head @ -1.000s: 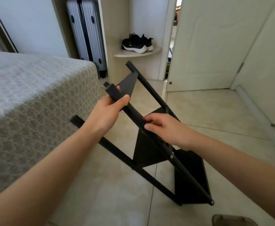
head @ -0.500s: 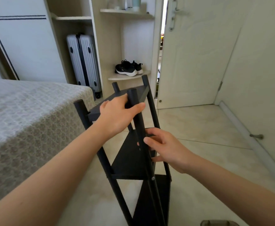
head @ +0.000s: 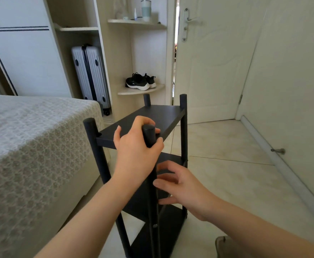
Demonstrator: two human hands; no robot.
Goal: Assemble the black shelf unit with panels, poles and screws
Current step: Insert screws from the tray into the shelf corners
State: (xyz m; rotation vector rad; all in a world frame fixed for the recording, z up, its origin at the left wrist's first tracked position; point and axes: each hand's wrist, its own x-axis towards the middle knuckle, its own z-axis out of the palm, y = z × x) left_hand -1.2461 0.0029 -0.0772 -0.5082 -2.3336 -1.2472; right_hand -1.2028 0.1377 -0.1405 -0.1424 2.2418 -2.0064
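The black shelf unit (head: 152, 118) stands upright on the tiled floor in front of me, with several poles and stacked black panels. My left hand (head: 135, 146) grips the top of the near pole (head: 148, 133), fingers curled round it. My right hand (head: 180, 185) is lower on the same pole's right side, fingers spread and loose, close to the pole with the fingertips near it; I cannot tell whether they touch. The lower panels are partly hidden behind my arms.
A bed with a patterned grey cover (head: 31, 146) is close on the left. Behind stand a wardrobe with a grey suitcase (head: 91, 75) and black sneakers (head: 140, 81) on a corner shelf. A white door (head: 213, 62) is ajar; a wall runs along the right. A slipper (head: 225, 244) lies at bottom right.
The shelf unit swung from a tilted position to upright. My left hand stayed on the near pole's top. My right hand released its grip and opened beside the pole.
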